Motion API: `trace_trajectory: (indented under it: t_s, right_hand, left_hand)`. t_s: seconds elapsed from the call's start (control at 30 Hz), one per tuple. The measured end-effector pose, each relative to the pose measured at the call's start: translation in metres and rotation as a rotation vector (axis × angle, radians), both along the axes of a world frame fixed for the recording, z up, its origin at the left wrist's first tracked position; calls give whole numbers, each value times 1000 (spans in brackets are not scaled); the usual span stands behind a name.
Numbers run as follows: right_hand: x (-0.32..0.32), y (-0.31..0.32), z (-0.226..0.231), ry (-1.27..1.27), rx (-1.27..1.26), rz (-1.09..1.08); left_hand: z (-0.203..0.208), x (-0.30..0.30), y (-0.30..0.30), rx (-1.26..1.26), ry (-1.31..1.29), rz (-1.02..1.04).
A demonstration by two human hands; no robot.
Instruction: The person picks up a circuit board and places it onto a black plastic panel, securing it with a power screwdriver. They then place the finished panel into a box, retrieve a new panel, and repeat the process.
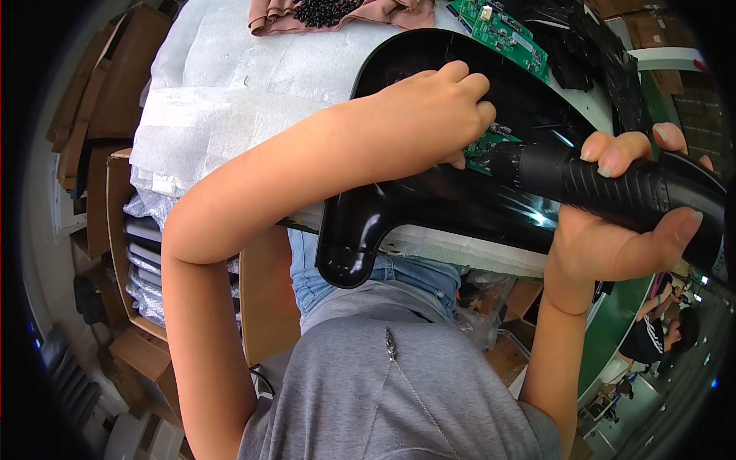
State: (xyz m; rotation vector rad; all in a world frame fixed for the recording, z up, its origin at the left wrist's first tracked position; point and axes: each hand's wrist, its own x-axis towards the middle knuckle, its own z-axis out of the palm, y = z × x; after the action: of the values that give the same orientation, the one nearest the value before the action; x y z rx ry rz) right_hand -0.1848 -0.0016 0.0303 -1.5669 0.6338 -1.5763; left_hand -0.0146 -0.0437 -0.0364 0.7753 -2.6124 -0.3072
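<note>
A glossy black plastic housing [468, 201] with a rounded, curved outline lies open side up in front of me. Inside it sits a green circuit board [483, 150], partly covered by my hand and the tool. My right hand [606, 238] is wrapped round a black electric screwdriver [613, 182], held slanting with its front end over the board. My left hand [445, 111] reaches across the housing with its fingers curled in and its thumb down at the board's edge. Whatever those fingers pinch, if anything, is hidden beneath them. The screwdriver's tip is hard to make out.
White foam sheeting [207, 100] covers the table. At the far side, a brown cloth [268, 19] bears a heap of small black screws [326, 11]. More green circuit boards [510, 38] and black plastic wrap [563, 46] lie beyond the housing. A cardboard box [119, 230] stands at left; another person [652, 337] sits far right.
</note>
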Motion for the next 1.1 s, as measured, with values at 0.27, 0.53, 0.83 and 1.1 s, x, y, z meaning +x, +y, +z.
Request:
trace_trajectory:
  t_s: [0.27, 0.53, 0.83, 1.1]
  right_hand:
    - [5, 1, -3, 54, -20, -14]
    - [25, -3, -4, 258, -62, -147]
    - [36, 2, -6, 255, -109, -225]
    - [11, -8, 7, 63, -52, -78]
  left_hand:
    - [-1, -3, -4, 62, -4, -39]
    - [-7, -2, -5, 17, 57, -35]
    - [-5, 0, -3, 133, 14, -26]
    - [38, 32, -31, 539, 469, -128]
